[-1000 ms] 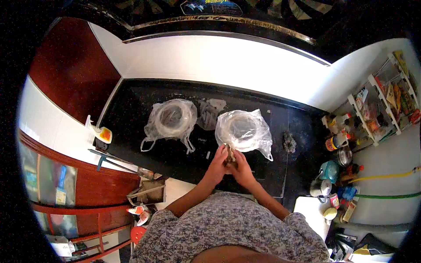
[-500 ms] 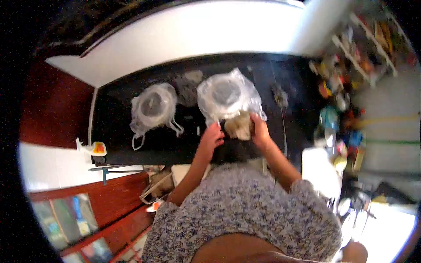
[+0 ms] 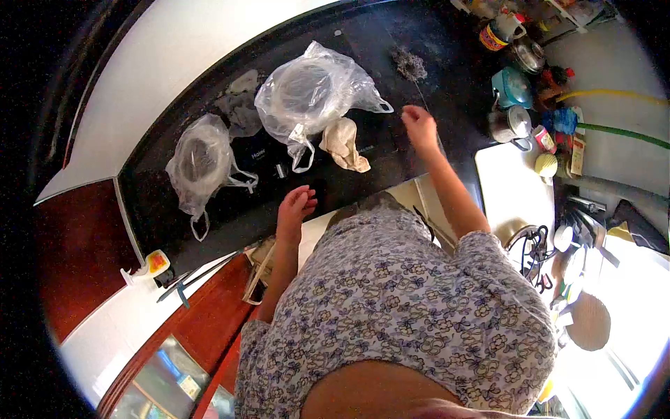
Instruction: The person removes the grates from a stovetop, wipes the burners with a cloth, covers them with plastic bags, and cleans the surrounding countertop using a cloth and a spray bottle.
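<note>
Over the front of the black cooktop [image 3: 241,209], my left hand [image 3: 296,209] hovers with loosely bent fingers, holding nothing. My right hand [image 3: 421,131] is above the cooktop's right part, fingers loosely curled and empty, close to a handle of the larger clear plastic bag [image 3: 301,87]. That bag covers a round burner. Between my hands a crumpled beige cloth [image 3: 340,143] lies against the bag's front edge. To the left, a smaller clear plastic bag [image 3: 199,164] covers another round burner.
A grey wiry scouring pad [image 3: 409,64] lies behind my right hand. Another crumpled grey item [image 3: 241,105] sits between the bags. Pots, a teal container [image 3: 511,87] and bottles stand at right, beside a white board [image 3: 513,185]. A spray bottle [image 3: 155,264] is at front left.
My right hand has let go of the cloth and moved right. My left hand has drawn away from the larger bag. The view has turned and shifted right.
</note>
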{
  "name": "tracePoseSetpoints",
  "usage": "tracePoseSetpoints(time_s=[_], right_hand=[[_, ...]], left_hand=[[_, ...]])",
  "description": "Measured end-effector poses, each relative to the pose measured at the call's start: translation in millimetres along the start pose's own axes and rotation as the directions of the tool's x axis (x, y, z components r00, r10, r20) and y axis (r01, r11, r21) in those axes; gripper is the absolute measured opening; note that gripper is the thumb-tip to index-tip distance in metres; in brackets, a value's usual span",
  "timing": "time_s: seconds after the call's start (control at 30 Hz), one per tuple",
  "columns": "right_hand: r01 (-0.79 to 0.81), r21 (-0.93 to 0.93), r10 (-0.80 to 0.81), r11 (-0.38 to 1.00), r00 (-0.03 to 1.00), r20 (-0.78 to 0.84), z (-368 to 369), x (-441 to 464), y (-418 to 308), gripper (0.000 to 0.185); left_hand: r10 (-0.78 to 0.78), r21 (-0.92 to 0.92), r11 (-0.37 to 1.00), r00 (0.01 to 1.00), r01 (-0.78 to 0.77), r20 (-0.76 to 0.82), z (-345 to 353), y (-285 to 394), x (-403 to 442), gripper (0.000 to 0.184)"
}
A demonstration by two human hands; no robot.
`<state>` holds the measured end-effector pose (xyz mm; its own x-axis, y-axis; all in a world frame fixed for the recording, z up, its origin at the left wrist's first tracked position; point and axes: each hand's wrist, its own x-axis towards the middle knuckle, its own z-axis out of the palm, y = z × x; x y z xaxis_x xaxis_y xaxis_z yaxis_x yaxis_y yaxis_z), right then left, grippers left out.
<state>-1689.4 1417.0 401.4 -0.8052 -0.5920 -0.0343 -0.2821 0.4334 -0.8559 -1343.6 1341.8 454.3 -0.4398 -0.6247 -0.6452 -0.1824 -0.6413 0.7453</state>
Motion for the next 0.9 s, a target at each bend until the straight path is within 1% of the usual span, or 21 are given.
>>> tracePoseSetpoints(time_s=[0.07, 0.1, 0.13, 0.2, 0.27, 0.37, 0.47, 0.5, 0.6, 0.63, 0.73, 0.77, 0.87, 0.9], right_hand=[[0.010, -0.156, -0.017, 0.988, 0.999, -0.045, -17.6, 19.1, 2.1, 0.022], [0.068, -0.182, -0.082, 0.981, 0.994, -0.073, -23.6, 28.3, 1.6, 0.022], [0.103, -0.270, -0.127, 0.957, 0.989, -0.073, -28.8, 38.4, -1.7, 0.025], [0.247, -0.351, -0.275, 0.903, 0.961, -0.031, -32.5, 66.9, -4.3, 0.032], [0.352, -0.471, -0.366, 0.809, 0.928, 0.065, -24.2, 101.0, 0.0, 0.045], [0.411, -0.590, -0.416, 0.695, 0.899, 0.136, -4.5, 132.6, -14.0, 0.052], [0.371, -0.689, -0.240, 0.623, 0.929, 0.282, 24.4, 152.3, 3.9, 0.055], [0.386, -0.736, -0.281, 0.556, 0.921, 0.270, 33.3, 148.8, 11.8, 0.051], [0.366, -0.657, -0.290, 0.659, 0.930, 0.227, 47.4, 139.8, 15.7, 0.050], [0.417, -0.615, -0.364, 0.669, 0.905, 0.219, 49.6, 131.8, 14.2, 0.047], [0.438, -0.410, -0.421, 0.800, 0.897, 0.138, 56.7, 122.2, 14.1, 0.044], [0.439, -0.312, -0.446, 0.843, 0.893, 0.051, 57.8, 117.8, 7.1, 0.040], [0.530, -0.351, -0.532, 0.772, 0.841, 0.100, 64.8, 104.1, 11.5, 0.040], [0.553, -0.474, -0.490, 0.685, 0.832, 0.261, 65.2, 95.2, 13.4, 0.039]], left_hand=[[-0.020, 0.057, 0.998, 1.000, 0.020, -0.013, 3.5, 1.4, -3.4, 0.028], [-0.028, 0.086, 0.996, 0.999, 0.030, -0.021, 5.9, 2.5, -4.3, 0.028], [-0.021, 0.100, 0.995, 1.000, 0.021, -0.004, 8.1, 2.6, -5.4, 0.028], [-0.009, 0.132, 0.991, 1.000, 0.006, 0.023, 12.1, 1.7, -6.1, 0.028], [-0.019, 0.169, 0.986, 0.999, 0.012, 0.037, 17.0, 1.7, -0.5, 0.029], [-0.009, 0.204, 0.979, 0.997, -0.006, 0.071, 26.7, 6.0, 7.1, 0.030], [-0.014, 0.206, 0.979, 0.997, -0.003, 0.080, 38.3, 12.5, 9.9, 0.030], [-0.028, 0.199, 0.980, 0.997, 0.013, 0.074, 41.2, 12.4, 10.0, 0.030], [-0.062, 0.168, 0.985, 0.994, 0.045, 0.094, 38.6, 2.1, 13.1, 0.029], [-0.073, 0.167, 0.984, 0.992, 0.055, 0.100, 37.6, -0.8, 12.9, 0.029], [-0.097, 0.169, 0.983, 0.988, 0.076, 0.120, 32.6, -4.0, 15.1, 0.028], [-0.106, 0.173, 0.981, 0.986, 0.083, 0.128, 30.6, -5.0, 15.6, 0.027], [-0.096, 0.146, 0.987, 0.983, 0.073, 0.158, 21.1, -8.4, 21.2, 0.027], [-0.089, 0.137, 0.988, 0.981, 0.066, 0.170, 18.3, -5.9, 20.3, 0.027]])
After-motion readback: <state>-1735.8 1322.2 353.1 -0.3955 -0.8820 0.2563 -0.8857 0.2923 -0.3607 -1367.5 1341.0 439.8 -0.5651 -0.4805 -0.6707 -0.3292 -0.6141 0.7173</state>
